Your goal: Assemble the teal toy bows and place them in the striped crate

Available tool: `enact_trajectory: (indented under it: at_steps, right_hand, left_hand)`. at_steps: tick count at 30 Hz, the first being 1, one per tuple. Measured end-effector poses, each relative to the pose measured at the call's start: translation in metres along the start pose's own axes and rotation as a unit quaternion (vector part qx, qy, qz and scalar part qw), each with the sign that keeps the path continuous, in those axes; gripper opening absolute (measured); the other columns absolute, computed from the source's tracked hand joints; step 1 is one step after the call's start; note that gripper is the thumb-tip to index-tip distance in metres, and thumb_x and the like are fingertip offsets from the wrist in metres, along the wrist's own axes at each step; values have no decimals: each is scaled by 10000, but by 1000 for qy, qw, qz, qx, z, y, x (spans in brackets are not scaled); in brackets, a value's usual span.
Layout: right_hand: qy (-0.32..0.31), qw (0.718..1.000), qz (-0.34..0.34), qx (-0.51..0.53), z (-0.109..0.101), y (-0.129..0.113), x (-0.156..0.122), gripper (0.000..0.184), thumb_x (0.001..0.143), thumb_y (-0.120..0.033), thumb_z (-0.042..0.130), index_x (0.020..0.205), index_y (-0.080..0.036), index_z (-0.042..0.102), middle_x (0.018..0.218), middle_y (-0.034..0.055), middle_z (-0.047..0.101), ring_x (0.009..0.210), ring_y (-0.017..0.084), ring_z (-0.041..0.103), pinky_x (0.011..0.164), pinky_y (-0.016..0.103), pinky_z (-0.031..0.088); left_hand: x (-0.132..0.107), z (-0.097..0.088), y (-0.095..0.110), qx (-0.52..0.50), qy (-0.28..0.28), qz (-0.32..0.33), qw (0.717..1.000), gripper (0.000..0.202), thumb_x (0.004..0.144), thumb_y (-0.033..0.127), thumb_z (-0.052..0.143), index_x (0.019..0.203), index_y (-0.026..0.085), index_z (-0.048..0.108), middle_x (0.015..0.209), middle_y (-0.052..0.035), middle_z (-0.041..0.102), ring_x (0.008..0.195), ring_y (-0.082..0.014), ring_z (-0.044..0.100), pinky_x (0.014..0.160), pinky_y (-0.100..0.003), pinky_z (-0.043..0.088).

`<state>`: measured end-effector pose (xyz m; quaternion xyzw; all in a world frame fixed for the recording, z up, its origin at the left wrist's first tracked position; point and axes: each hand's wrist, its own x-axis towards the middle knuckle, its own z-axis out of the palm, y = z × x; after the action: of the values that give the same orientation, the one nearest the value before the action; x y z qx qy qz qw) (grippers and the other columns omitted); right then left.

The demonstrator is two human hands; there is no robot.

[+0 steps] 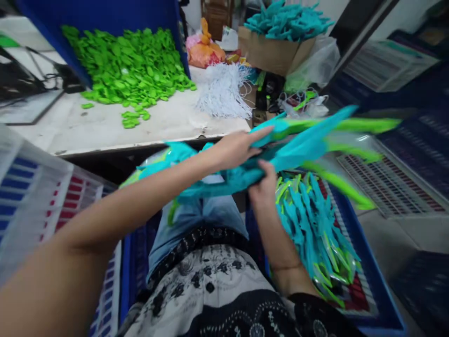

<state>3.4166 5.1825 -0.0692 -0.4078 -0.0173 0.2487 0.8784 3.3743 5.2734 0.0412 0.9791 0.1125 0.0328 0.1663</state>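
A bunch of long turquoise-and-green plastic pieces (305, 145) is held up in front of me, blurred by motion; their exact kind is unclear. My left hand (235, 149) grips the bunch from above, index finger stretched along a turquoise part. From below, my right hand (263, 185) is closed around the same bunch, its thumb on top. Green tips point out to the right. More turquoise pieces (206, 189) extend over my lap toward the left, partly hidden by my left forearm. Clear film shines beside some of them.
A blue crate (377, 285) at my right holds many similar pieces. On the white table (164, 126) are a heap of green parts (129, 65), white strings (226, 91) and a cardboard box (263, 51) of turquoise parts. A white crate (45, 187) stands at left.
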Motion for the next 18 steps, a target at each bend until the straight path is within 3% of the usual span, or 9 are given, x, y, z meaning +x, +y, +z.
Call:
enact_trajectory:
  at_steps: [2,4,7,9,11,13,15,17,18]
  right_hand:
    - [49,988,143,2,5,75,-18,230,619,-276,558,829,-184,568,821,-18,695,824,153,668,839,315,563]
    - [82,966,244,-17,7,130,-31,153,587,-255,570,713,-193,510,682,-32,649,673,136,631,731,291,565]
    - [89,953,288,-32,1,165,-40,178,540,-223,624,646,-194,484,605,-37,605,579,121,575,620,258,535]
    - [60,950,301,-52,-11,164,-44,230,522,-229,684,680,-185,523,627,-33,615,582,121,576,588,242,518]
    - [8,929,353,-113,-31,153,-47,327,551,-327,744,785,-190,561,668,-28,637,587,136,598,562,259,515]
    - [-56,874,443,-190,-57,139,-54,436,642,-529,709,898,-206,569,693,-10,660,590,168,631,551,302,523]
    - [-120,812,514,-248,-81,126,-60,534,732,-698,557,902,-193,586,698,33,681,613,191,660,565,324,525]
    - [-215,781,504,-300,-95,109,-63,579,759,-728,500,803,-164,620,669,59,682,633,184,665,581,295,508]
    - [-277,776,460,-331,-97,99,-61,547,750,-694,548,757,-155,637,652,56,679,633,176,657,583,276,495]
  left_hand:
    - [-29,45,-58,42,-23,-52,998,551,893,308,532,1424,219,413,1030,-106,628,999,-284,625,881,-369,456]
    - [-47,86,-111,61,-79,-136,986,558,912,307,497,1453,283,361,1064,-119,589,987,-275,608,868,-330,441]
    - [-57,121,-160,78,-96,-187,974,539,937,311,418,1465,337,315,1136,-127,547,1043,-291,560,870,-340,418]
    - [-58,126,-173,107,-98,-206,968,539,944,311,380,1474,342,286,1176,-134,532,1085,-303,529,875,-361,406]
    - [-62,122,-180,137,-110,-221,959,573,939,330,384,1493,308,238,1203,-143,532,1099,-301,517,889,-372,396]
    - [-72,115,-191,163,-131,-233,950,620,927,389,408,1501,248,219,1224,-161,540,1109,-311,512,928,-411,379]
    - [-84,107,-206,191,-156,-233,940,620,919,475,398,1471,213,298,1265,-175,532,1168,-339,475,965,-483,354]
    - [-95,102,-221,200,-184,-221,937,569,934,491,340,1432,216,372,1308,-169,511,1233,-334,424,932,-483,393]
    - [-98,101,-226,204,-193,-218,935,555,944,487,303,1426,222,381,1303,-165,516,1239,-326,419,907,-473,414]
